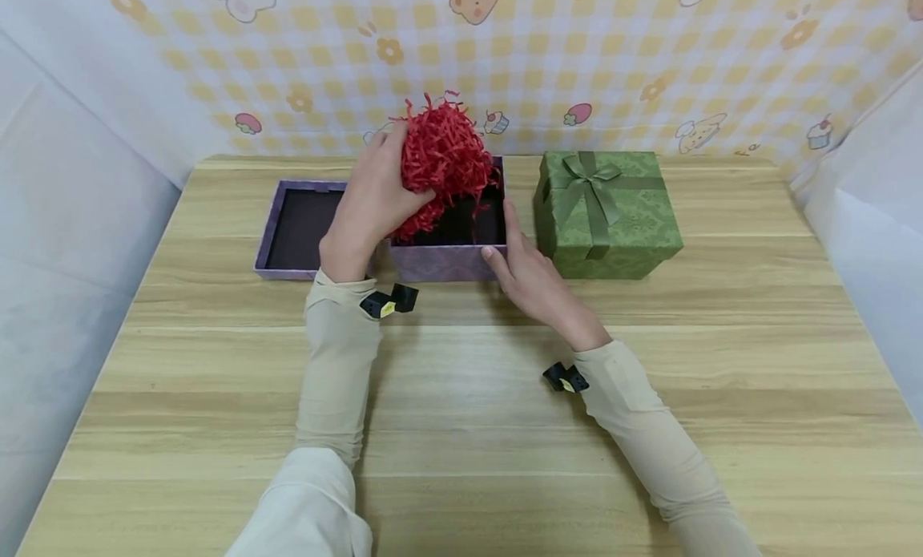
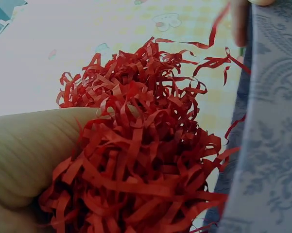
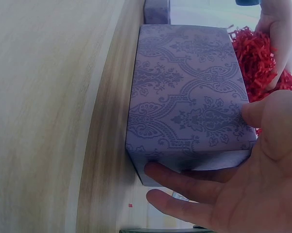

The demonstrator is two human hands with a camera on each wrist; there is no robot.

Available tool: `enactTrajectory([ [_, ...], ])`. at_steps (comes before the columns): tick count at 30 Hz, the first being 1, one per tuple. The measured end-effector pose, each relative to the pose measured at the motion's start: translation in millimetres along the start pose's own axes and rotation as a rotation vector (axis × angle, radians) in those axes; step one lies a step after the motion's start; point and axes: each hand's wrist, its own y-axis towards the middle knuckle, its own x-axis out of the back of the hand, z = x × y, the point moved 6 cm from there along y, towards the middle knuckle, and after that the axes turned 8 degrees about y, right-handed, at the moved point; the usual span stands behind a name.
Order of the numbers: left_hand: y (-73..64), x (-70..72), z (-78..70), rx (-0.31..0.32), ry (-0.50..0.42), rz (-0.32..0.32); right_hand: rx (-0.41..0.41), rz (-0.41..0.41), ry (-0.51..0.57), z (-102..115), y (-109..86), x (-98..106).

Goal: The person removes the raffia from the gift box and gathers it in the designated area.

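A large clump of red shredded paper (image 1: 445,155) is gripped by my left hand (image 1: 369,195) over an open purple patterned box (image 1: 447,264). Its thumb presses into the strands, while most of the fingers are hidden behind the clump. In the left wrist view, loose strands (image 2: 211,63) trail toward the box wall (image 2: 267,141). My right hand (image 1: 537,288) holds the box at its front right corner. The right wrist view shows the right thumb (image 3: 255,114) at the top edge of the patterned front and the fingers (image 3: 184,184) along the side.
Left of the box lies a shallow purple lid (image 1: 296,274), dark inside, partly behind the left wrist. A green gift box (image 1: 638,212) with a ribbon bow stands close on the right. Behind the wooden table (image 1: 461,397) hangs a yellow checked cloth (image 1: 526,76).
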Motion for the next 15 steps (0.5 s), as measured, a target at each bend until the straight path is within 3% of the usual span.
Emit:
enactTrajectory([
  [6,-1.7,8.3,-4.6,-0.032,-0.006,-0.022,-0.009,0.005,0.009,-0.4,-0.1,2.3],
  [11,-7.8,13.2,-2.5,-0.041,0.003,0.006,-0.011,0.021,0.014,-1.5,-1.6,0.2],
  [15,-16.6,27.0,2.3,-0.03,0.018,0.024,0.002,0.017,0.005,0.4,-0.9,-0.2],
])
